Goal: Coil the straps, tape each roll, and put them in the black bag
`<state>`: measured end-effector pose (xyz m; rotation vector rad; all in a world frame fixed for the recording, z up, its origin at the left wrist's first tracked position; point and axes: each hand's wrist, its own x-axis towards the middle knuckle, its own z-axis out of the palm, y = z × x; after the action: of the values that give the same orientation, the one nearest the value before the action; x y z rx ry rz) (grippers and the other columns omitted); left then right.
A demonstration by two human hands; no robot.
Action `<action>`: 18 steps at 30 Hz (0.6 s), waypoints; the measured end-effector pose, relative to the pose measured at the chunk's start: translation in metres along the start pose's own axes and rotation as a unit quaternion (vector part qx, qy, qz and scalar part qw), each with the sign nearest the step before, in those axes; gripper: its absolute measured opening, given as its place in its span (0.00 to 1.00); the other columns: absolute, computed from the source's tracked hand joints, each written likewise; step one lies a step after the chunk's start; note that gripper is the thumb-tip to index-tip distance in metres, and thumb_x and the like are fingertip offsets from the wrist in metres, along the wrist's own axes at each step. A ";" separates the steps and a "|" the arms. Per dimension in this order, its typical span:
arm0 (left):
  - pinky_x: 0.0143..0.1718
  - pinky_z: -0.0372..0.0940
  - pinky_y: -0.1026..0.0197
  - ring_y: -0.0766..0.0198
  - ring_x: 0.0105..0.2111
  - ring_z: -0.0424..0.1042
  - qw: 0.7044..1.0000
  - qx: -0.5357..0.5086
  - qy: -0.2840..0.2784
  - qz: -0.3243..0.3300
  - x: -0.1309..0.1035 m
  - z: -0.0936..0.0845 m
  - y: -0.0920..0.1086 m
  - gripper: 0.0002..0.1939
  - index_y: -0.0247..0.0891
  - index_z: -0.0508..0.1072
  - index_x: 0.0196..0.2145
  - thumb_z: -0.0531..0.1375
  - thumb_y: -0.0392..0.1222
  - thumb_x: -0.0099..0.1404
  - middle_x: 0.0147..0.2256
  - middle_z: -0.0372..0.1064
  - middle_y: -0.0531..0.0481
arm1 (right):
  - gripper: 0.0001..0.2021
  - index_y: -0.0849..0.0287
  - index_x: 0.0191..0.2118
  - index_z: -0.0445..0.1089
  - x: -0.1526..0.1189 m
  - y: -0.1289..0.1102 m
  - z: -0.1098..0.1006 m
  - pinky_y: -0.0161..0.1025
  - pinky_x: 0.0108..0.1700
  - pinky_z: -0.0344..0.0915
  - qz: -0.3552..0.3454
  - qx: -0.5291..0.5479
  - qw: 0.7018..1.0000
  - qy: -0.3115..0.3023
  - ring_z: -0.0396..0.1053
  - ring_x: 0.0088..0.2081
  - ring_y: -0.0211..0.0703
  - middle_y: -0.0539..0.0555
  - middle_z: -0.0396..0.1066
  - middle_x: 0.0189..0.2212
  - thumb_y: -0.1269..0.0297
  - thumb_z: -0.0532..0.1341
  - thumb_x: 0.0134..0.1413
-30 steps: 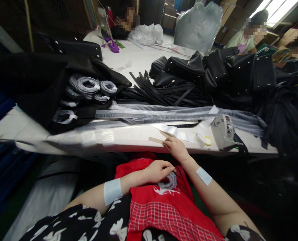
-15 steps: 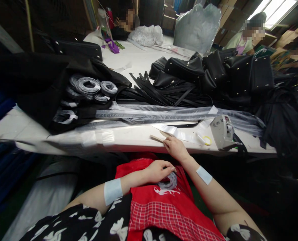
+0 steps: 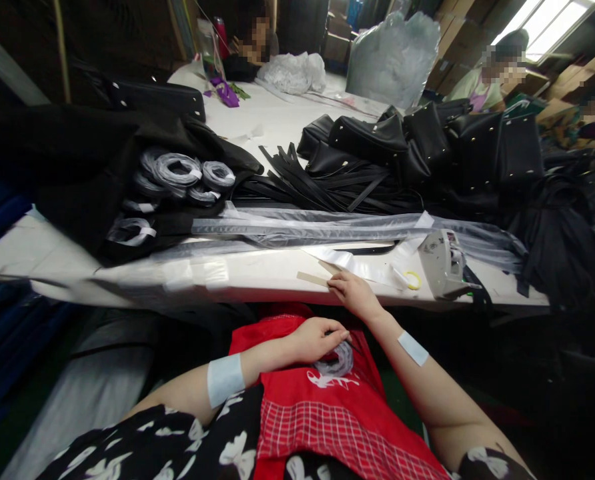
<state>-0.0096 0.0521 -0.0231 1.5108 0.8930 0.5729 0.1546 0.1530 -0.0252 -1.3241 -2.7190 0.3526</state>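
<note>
Against the red apron, my left hand (image 3: 320, 339) has its fingers closed on a coil of plastic-wrapped strap (image 3: 338, 360). My right hand (image 3: 350, 290) is at the table's front edge, fingertips pinched on the end of a thin beige strip (image 3: 311, 278). That strip lies low over the white table top (image 3: 262, 267). White paper strips (image 3: 345, 260) lie just beyond my right hand. A yellow ring (image 3: 413, 280) and a grey-white tape dispenser (image 3: 443, 263) are to its right. More wrapped coils (image 3: 175, 170) rest on black material at the left.
Long plastic-wrapped straps (image 3: 302, 230) stretch across the table. Behind them lie loose black straps (image 3: 337, 187) and black bags (image 3: 372, 140). Clear plastic (image 3: 295, 72) and a large wrapped bundle (image 3: 395, 60) are at the back. Other people are beyond the table.
My right hand has shifted slightly to the right, and the beige strip now lies flatter, its broad side showing. My left hand and the coil have hardly moved.
</note>
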 end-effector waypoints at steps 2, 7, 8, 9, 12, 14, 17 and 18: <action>0.46 0.65 0.64 0.61 0.40 0.75 1.000 -0.003 -0.001 -0.002 0.000 0.000 0.000 0.17 0.35 0.79 0.41 0.52 0.45 0.68 0.40 0.78 0.47 | 0.10 0.57 0.43 0.77 -0.003 0.000 0.000 0.38 0.48 0.66 0.006 -0.003 1.000 0.005 0.70 0.45 0.44 0.56 0.74 0.43 0.66 0.59 0.63; 0.45 0.66 0.65 0.62 0.39 0.75 1.000 -0.007 -0.003 -0.006 0.001 0.000 0.000 0.17 0.35 0.79 0.41 0.52 0.45 0.68 0.40 0.78 0.48 | 0.09 0.55 0.41 0.78 -0.005 0.003 -0.003 0.38 0.46 0.65 0.011 -0.002 1.000 -0.003 0.71 0.41 0.43 0.56 0.74 0.40 0.67 0.59 0.63; 0.45 0.66 0.65 0.62 0.39 0.75 1.000 -0.008 -0.002 -0.005 0.001 0.000 0.000 0.17 0.35 0.79 0.41 0.52 0.45 0.68 0.40 0.78 0.48 | 0.09 0.55 0.41 0.78 -0.005 0.004 -0.004 0.37 0.46 0.65 0.007 0.000 1.000 -0.007 0.71 0.41 0.42 0.55 0.74 0.40 0.67 0.59 0.63; 0.44 0.66 0.65 0.62 0.39 0.75 1.000 -0.008 -0.001 -0.004 0.001 0.000 -0.001 0.17 0.35 0.79 0.40 0.52 0.45 0.68 0.40 0.78 0.48 | 0.09 0.55 0.41 0.78 -0.004 0.005 -0.005 0.37 0.46 0.65 0.003 0.001 1.000 -0.011 0.71 0.41 0.42 0.55 0.74 0.40 0.67 0.59 0.62; 0.44 0.66 0.65 0.62 0.39 0.75 1.000 -0.006 0.001 -0.001 0.002 0.000 -0.001 0.17 0.35 0.79 0.40 0.52 0.45 0.68 0.40 0.78 0.47 | 0.09 0.55 0.42 0.78 -0.003 0.008 -0.006 0.36 0.46 0.65 -0.007 0.001 1.000 -0.021 0.71 0.42 0.42 0.55 0.73 0.41 0.67 0.59 0.62; 0.43 0.66 0.65 0.62 0.39 0.75 1.000 -0.006 0.001 -0.002 0.003 0.000 -0.001 0.17 0.35 0.79 0.41 0.52 0.45 0.68 0.40 0.78 0.47 | 0.10 0.55 0.42 0.78 -0.002 0.009 -0.006 0.37 0.46 0.64 -0.010 -0.001 1.000 -0.028 0.70 0.42 0.42 0.55 0.73 0.42 0.67 0.58 0.63; 0.43 0.66 0.66 0.62 0.39 0.75 1.000 -0.007 -0.001 -0.009 0.003 0.000 -0.001 0.17 0.35 0.79 0.41 0.52 0.45 0.68 0.39 0.78 0.48 | 0.11 0.56 0.42 0.78 -0.001 0.009 -0.007 0.37 0.46 0.64 -0.014 -0.004 0.999 -0.038 0.70 0.42 0.43 0.56 0.73 0.42 0.67 0.57 0.64; 0.42 0.66 0.66 0.62 0.39 0.75 1.000 -0.006 -0.001 -0.011 0.004 0.000 -0.001 0.17 0.36 0.79 0.41 0.52 0.45 0.68 0.39 0.78 0.48 | 0.11 0.56 0.42 0.78 -0.001 0.009 -0.008 0.37 0.46 0.64 -0.015 -0.005 0.999 -0.041 0.70 0.41 0.43 0.56 0.73 0.42 0.67 0.57 0.64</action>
<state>-0.0079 0.0550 -0.0249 1.4886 0.9022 0.5585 0.1632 0.1589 -0.0194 -1.2973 -2.8082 0.4008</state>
